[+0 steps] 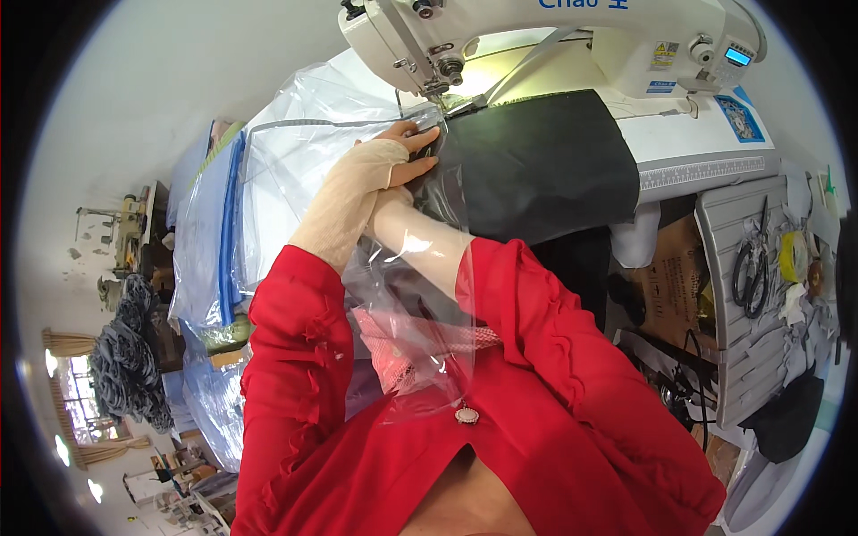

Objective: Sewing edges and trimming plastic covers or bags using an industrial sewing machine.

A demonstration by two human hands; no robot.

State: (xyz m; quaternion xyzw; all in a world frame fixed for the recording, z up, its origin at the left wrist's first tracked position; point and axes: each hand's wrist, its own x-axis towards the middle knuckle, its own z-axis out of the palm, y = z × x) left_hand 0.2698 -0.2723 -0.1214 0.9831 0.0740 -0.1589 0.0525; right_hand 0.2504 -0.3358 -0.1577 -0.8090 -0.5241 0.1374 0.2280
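My left hand (384, 161), in a beige fingerless covering, lies on clear plastic sheeting (304, 170) just in front of the needle area. Its fingers are stretched and apart. Under the left wrist crosses my right hand (390, 207), its fingers hidden by the left hand and the sheeting. A grey binding strip (331, 121) runs along the sheeting's edge to the presser foot (438, 93) of the white sewing machine (617, 45). Beside my hands, a black fabric panel (545, 161) lies on the machine bed. More clear plastic (420, 268) drapes over my right forearm.
Blue-edged plastic pieces (231, 223) are stacked at the left. Black scissors (751, 272) and yellow tape (792, 257) lie on a grey slatted tray (724, 232) at the right. A grey ribbon (527, 67) feeds through a metal folder (466, 108). Dark fabric (132, 353) hangs farther left.
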